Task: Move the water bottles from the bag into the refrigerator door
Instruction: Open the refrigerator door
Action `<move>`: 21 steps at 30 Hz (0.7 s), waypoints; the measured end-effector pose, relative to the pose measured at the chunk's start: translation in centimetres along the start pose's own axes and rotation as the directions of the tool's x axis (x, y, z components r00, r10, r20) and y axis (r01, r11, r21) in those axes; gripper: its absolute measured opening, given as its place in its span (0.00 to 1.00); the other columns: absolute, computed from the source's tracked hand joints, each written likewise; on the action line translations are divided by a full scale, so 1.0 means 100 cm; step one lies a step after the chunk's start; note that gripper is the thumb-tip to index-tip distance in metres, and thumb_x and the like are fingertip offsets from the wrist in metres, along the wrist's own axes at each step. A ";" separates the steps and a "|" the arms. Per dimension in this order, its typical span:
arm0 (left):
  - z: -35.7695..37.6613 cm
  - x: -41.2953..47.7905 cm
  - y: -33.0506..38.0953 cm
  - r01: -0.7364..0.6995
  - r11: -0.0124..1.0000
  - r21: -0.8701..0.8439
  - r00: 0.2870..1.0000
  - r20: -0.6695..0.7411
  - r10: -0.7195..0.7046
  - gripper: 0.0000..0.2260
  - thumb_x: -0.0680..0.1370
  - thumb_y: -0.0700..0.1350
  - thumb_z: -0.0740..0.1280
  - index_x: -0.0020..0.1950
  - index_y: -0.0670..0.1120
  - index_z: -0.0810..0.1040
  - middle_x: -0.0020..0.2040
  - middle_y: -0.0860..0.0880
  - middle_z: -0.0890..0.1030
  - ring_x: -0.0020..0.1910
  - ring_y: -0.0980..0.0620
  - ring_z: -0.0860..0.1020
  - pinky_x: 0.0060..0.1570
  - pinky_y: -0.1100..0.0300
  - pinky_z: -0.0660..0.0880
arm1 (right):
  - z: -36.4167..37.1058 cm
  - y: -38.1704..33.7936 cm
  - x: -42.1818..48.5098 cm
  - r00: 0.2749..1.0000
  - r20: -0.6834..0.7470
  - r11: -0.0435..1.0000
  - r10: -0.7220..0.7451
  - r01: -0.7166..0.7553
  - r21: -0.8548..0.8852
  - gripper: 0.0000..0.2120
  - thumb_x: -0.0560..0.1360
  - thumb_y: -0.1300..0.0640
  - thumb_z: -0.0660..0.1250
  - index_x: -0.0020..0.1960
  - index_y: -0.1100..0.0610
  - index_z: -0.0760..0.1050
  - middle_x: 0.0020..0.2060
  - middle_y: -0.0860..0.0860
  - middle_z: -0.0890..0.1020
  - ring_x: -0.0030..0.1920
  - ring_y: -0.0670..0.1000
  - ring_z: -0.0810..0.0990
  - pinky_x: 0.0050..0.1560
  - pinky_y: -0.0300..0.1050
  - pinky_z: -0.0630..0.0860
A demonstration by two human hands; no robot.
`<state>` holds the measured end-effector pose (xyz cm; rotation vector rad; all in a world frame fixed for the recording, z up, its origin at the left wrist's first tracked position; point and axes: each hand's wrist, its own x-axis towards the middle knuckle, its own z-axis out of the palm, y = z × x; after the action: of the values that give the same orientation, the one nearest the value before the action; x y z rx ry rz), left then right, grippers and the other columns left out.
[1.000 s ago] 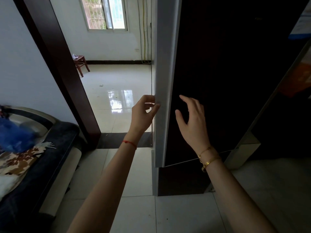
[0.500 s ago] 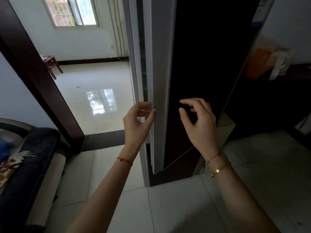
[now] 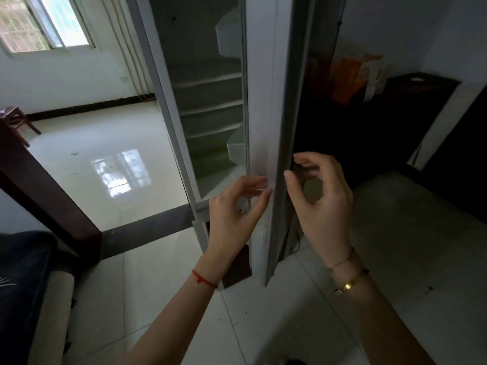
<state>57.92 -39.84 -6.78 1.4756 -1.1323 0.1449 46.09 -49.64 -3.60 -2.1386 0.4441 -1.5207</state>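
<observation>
The refrigerator door (image 3: 263,101) stands edge-on in front of me, swung partly open. Its front face (image 3: 316,114) is dark and glossy. Behind it, the pale interior shelves (image 3: 210,101) of the refrigerator show, with nothing on them. My left hand (image 3: 234,214) pinches the door's white inner edge between fingers and thumb. My right hand (image 3: 319,204) is curled, fingers apart, with thumb and fingertips at the door's grey outer edge and nothing in it. An orange bag (image 3: 350,75) with white handles sits on a dark cabinet to the right. No water bottles are in view.
A dark cabinet (image 3: 421,106) stands at the right. A dark sofa (image 3: 23,285) lies at the lower left, beside a brown door frame (image 3: 39,185). Beyond the frame, a glossy tiled floor (image 3: 105,154) leads to a small wooden stool (image 3: 15,119) under a window.
The refrigerator door has swung further open, and the interior shelves now show. My left hand stayed on the door's edge. My right hand moved closer to the door's outer edge.
</observation>
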 end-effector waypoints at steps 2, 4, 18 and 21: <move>0.009 -0.003 0.006 -0.016 0.999 -0.032 0.999 0.032 0.017 0.08 0.77 0.39 0.72 0.55 0.41 0.83 0.50 0.51 0.85 0.48 0.58 0.83 0.51 0.60 0.81 | -0.010 0.001 -0.004 0.999 -0.033 0.999 0.025 -0.026 -0.020 0.14 0.76 0.57 0.70 0.59 0.61 0.75 0.54 0.51 0.79 0.55 0.51 0.79 0.54 0.46 0.78; 0.019 -0.006 0.013 -0.047 0.998 -0.046 0.997 0.053 0.050 0.08 0.77 0.39 0.72 0.56 0.41 0.83 0.50 0.51 0.86 0.48 0.59 0.84 0.51 0.61 0.80 | -0.021 0.002 -0.007 0.997 -0.049 0.997 0.057 -0.059 -0.041 0.16 0.75 0.55 0.71 0.59 0.61 0.74 0.55 0.51 0.78 0.56 0.51 0.78 0.55 0.47 0.78; 0.097 -0.012 0.055 -0.251 0.964 -0.087 0.938 0.223 0.264 0.13 0.78 0.43 0.70 0.63 0.44 0.82 0.53 0.51 0.86 0.47 0.59 0.84 0.50 0.57 0.81 | -0.098 0.033 -0.009 0.965 -0.249 0.965 0.078 -0.135 -0.223 0.16 0.73 0.58 0.72 0.58 0.61 0.74 0.54 0.54 0.78 0.53 0.52 0.78 0.53 0.46 0.78; 0.112 -0.010 0.064 -0.314 0.949 -0.040 0.920 0.235 0.314 0.12 0.78 0.42 0.69 0.62 0.45 0.83 0.53 0.52 0.86 0.49 0.55 0.84 0.50 0.54 0.80 | -0.115 0.043 -0.007 0.961 -0.269 0.957 0.059 -0.131 -0.258 0.16 0.73 0.59 0.72 0.58 0.61 0.74 0.53 0.54 0.78 0.53 0.53 0.78 0.51 0.47 0.78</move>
<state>47.34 -47.22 -6.14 1.3249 -1.5640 0.1916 35.07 -55.02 -3.43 -2.0846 0.8833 -1.7772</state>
